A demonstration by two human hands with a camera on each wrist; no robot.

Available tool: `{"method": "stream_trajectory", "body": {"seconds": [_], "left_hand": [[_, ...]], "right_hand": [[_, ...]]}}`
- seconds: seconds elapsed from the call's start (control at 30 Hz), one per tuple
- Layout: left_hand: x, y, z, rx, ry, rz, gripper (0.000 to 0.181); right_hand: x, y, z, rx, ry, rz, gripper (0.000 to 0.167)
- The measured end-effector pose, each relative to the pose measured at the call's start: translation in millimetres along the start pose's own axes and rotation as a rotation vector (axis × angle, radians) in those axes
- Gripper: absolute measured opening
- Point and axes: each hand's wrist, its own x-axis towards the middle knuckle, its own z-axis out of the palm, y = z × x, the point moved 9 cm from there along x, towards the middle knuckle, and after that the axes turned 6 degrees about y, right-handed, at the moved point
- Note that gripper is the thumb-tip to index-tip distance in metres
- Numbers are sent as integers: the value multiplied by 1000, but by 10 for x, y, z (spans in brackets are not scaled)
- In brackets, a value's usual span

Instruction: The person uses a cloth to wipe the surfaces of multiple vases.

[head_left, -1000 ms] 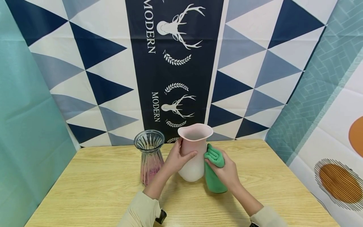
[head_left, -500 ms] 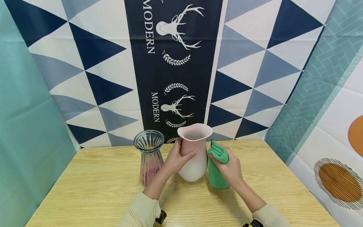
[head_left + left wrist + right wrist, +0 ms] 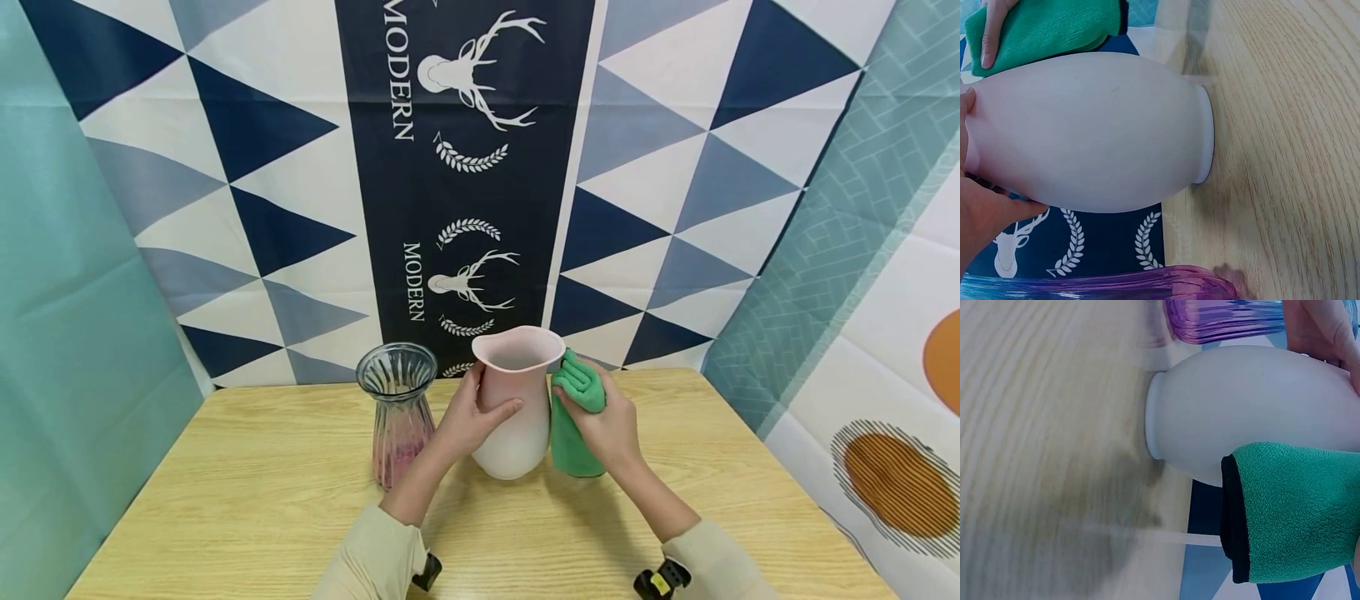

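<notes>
A frosted vase (image 3: 512,446), pale pink at its wavy rim and white below, stands upright on the table. My left hand (image 3: 467,423) grips its upper left side, the thumb lying across the front. On the other side my right hand (image 3: 613,423) holds a folded green cloth (image 3: 573,450) along the vase's right side, its top just below the rim. In the right wrist view the cloth (image 3: 1300,512) has a dark edge and overlaps part of the vase (image 3: 1235,403). The vase's round white foot shows on the wood in the left wrist view.
A ribbed glass vase (image 3: 396,417), bluish at the top and pink below, stands just left of my left forearm. The wooden table (image 3: 247,500) ends at a patterned backdrop (image 3: 300,242) behind both vases.
My right hand has shifted slightly right and then upward with the green cloth, which now reaches nearer the rim. My left hand and the frosted vase have stayed put.
</notes>
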Motion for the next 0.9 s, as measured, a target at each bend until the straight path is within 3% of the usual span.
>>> {"method": "stream_trajectory", "body": {"seconds": [0.6,0.9], "left_hand": [[-6,-8,14,8,-9,-8,74],[-8,-24,2,26,-6,-9,75]], "right_hand": [[95,-41,50,44,14,67,51],[71,-50,118,53,-66,44,56]]}}
